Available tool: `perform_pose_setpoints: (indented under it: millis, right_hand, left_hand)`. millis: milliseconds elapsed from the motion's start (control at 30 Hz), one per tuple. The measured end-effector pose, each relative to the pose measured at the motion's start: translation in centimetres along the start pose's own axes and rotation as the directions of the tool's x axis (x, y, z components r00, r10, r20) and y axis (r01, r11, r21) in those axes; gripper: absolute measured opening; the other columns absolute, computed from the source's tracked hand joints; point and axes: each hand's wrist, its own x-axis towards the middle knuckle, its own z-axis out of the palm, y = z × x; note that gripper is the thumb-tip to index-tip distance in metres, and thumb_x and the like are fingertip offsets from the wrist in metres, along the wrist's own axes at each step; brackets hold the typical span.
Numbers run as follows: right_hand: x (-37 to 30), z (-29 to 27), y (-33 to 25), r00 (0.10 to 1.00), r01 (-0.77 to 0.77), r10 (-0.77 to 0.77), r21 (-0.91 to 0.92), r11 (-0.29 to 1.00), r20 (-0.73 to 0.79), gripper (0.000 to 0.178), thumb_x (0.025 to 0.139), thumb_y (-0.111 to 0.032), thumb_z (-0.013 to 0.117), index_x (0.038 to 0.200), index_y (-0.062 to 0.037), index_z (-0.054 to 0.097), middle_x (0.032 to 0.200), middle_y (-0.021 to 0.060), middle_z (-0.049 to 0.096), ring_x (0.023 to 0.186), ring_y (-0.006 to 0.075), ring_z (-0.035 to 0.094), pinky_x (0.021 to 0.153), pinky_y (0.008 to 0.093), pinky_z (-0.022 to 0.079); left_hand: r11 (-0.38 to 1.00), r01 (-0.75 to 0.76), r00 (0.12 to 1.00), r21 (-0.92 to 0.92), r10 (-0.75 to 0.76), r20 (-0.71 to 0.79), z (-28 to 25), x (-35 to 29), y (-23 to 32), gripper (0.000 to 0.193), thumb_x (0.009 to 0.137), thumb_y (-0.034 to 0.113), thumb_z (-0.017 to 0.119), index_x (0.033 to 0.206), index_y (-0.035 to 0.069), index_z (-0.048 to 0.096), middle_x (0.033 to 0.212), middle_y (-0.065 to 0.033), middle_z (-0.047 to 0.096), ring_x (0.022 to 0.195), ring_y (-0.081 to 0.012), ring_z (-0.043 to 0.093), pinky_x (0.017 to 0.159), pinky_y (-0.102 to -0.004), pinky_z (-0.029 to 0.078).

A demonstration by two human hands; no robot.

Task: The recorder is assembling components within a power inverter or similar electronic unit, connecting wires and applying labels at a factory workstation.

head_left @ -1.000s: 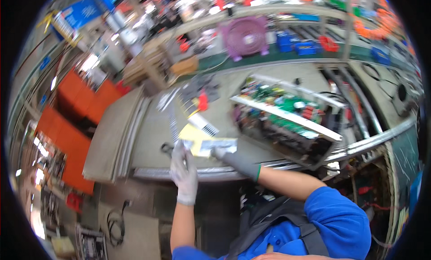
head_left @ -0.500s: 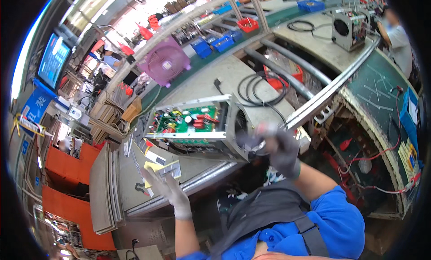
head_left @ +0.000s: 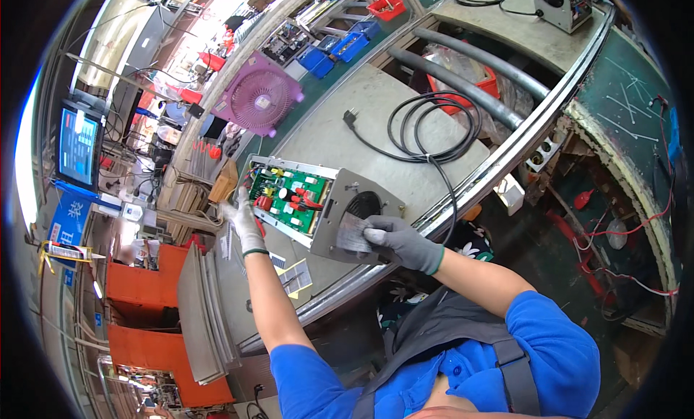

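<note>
An open-topped metal machine housing [head_left: 334, 216] sits on the bench, with a green circuit board [head_left: 300, 186] inside and a round fan opening in its grey end panel. My right hand [head_left: 406, 243], in a grey glove, is closed on a thin greyish printed sheet [head_left: 353, 235], thumb on top, in front of the fan opening. Whether the sheet touches the panel I cannot tell. My left hand [head_left: 244, 222], in a whitish glove, is open beside the housing's other end, fingers stretched out; contact there is unclear.
A coiled black power cable [head_left: 426, 156] with a plug lies behind the housing. Yellow-backed sheets [head_left: 296, 276] lie near the bench edge. Metal rollers [head_left: 463, 90] span a gap holding a red bin [head_left: 486, 92]. A purple fan [head_left: 258, 93] stands beyond, and a similar machine [head_left: 562, 5] at far right.
My left hand has moved up and away to the housing's far end. My right hand has moved left with the sheet across the end panel. The housing is turned, and the view has shifted.
</note>
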Motion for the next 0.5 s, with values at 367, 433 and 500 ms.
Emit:
perform_pose_setpoints:
  millis: [367, 433, 500]
  right_hand:
    - [-3.6, 2.3, -4.9, 0.898, 0.393, -0.271, -0.908, 0.143, 0.346, 0.030, 0.099, -0.018, 0.056, 0.123, -0.0008, 0.060, 0.101, 0.0147, 0.070, 0.096, 0.0256, 0.070, 0.082, 0.0356, 0.055]
    - [-3.9, 2.5, -4.8, 0.889, 0.399, -0.290, -0.911, 0.105, 0.355, 0.040, 0.099, -0.025, 0.058, 0.130, -0.0004, 0.056, 0.106, 0.0169, 0.071, 0.103, 0.0287, 0.070, 0.087, 0.0368, 0.055]
    - [-4.4, 1.8, -5.8, 0.917, 0.091, -0.397, -0.963, 0.255, -0.019, 0.060, 0.096, -0.022, 0.058, 0.150, -0.0026, 0.038, 0.113, 0.0175, 0.069, 0.102, 0.0221, 0.068, 0.091, 0.0343, 0.052]
  left_hand:
    - [0.598, -0.682, 0.701, 0.421, 0.370, 0.610, 3.4, -24.6, 17.5, 0.017, 0.078, 0.020, 0.080, 0.095, 0.018, 0.077, 0.150, -0.0145, 0.050, 0.148, -0.0389, 0.030, 0.120, -0.0567, 0.012]
    - [0.752, -0.627, 0.706, 0.202, 0.440, 0.555, 2.6, -24.6, 16.0, 0.017, 0.072, 0.017, 0.084, 0.088, 0.017, 0.078, 0.147, -0.0152, 0.053, 0.148, -0.0384, 0.030, 0.120, -0.0550, 0.012]
    - [0.793, -0.584, 0.756, 0.174, 0.453, 0.473, 1.8, -25.2, 16.2, 0.011, 0.073, 0.013, 0.083, 0.084, 0.015, 0.078, 0.145, -0.0152, 0.055, 0.149, -0.0374, 0.028, 0.121, -0.0531, 0.013]
